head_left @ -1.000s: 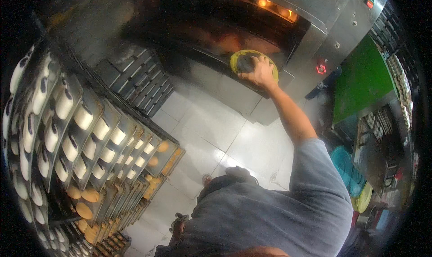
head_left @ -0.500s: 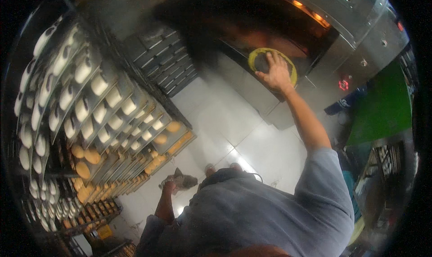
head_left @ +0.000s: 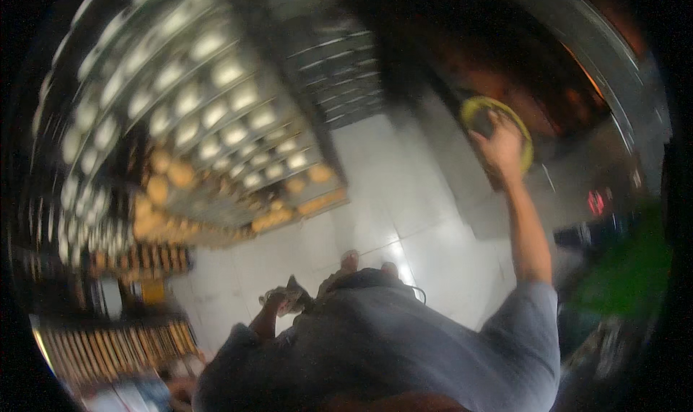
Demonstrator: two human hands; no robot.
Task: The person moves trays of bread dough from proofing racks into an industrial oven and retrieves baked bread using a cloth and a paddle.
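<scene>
At the oven mouth, upper right, yellow-rimmed round thing sits directly under the right hand, fingers spread over its dark middle; too blurred to tell if they grip. Left hand is well apart, low by the body, clamped on a grey bundle above the tiled floor, far from the round thing. Loaded tray rack stands left.
</scene>
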